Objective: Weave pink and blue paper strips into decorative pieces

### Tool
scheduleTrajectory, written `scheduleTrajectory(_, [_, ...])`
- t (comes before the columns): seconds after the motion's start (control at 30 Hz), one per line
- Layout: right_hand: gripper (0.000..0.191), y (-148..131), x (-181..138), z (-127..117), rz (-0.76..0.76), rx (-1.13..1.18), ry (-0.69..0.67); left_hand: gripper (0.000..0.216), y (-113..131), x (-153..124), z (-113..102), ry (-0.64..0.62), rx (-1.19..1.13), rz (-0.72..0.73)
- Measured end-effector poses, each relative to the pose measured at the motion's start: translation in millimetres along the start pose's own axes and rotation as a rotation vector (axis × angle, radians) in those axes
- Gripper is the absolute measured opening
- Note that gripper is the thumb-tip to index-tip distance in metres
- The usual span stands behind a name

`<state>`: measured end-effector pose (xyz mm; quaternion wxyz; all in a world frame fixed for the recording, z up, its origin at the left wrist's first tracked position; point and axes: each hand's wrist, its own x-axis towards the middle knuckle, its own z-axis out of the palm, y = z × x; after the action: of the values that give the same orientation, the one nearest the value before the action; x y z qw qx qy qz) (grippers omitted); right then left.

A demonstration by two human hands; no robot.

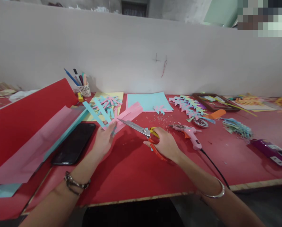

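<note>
My left hand is closed on the near end of a pink paper piece cut into long strips; a blue strip sticks out beside it. My right hand grips scissors with red and yellow handles. The blades point left toward the pink paper, their tips at its edge. Both hands hover just above the red table.
A black phone lies left of my left hand beside red, pink and blue sheets. A pink glue gun with a black cord lies to the right. Cut strips, a blue sheet, a pen cup, a purple device.
</note>
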<state>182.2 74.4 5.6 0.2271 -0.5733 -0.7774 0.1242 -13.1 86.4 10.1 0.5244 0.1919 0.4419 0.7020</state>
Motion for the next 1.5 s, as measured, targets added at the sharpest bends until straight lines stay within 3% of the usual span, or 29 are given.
scheduleTrajectory(0.17, [0.036,0,0,0,-0.002,-0.003,-0.021,0.014,-2,4,-4,0.0,-0.056,-0.033])
scheduleTrajectory(0.37, [0.037,-1,0,0,-0.013,0.013,-0.024,0.017,1,4,-3,0.086,-0.06,-0.003])
scheduleTrajectory(0.83, [0.037,-1,1,-1,0.008,-0.014,-0.031,0.02,-3,4,-4,0.01,-0.016,0.074])
scheduleTrajectory(1.03, [0.034,1,1,-1,0.024,-0.041,0.03,0.016,-6,4,-5,-0.2,-0.022,-0.025])
scheduleTrajectory(1.13, [0.035,3,1,-1,0.015,-0.063,0.038,0.018,-8,4,-6,-0.23,0.06,-0.031])
scheduleTrajectory(1.33, [0.04,4,3,-1,0.004,-0.153,0.046,0.02,-12,9,-14,-0.182,0.259,0.099])
scheduleTrajectory(1.5, [0.043,4,2,0,-0.026,-0.176,0.033,0.02,-14,10,-15,-0.139,0.289,0.148])
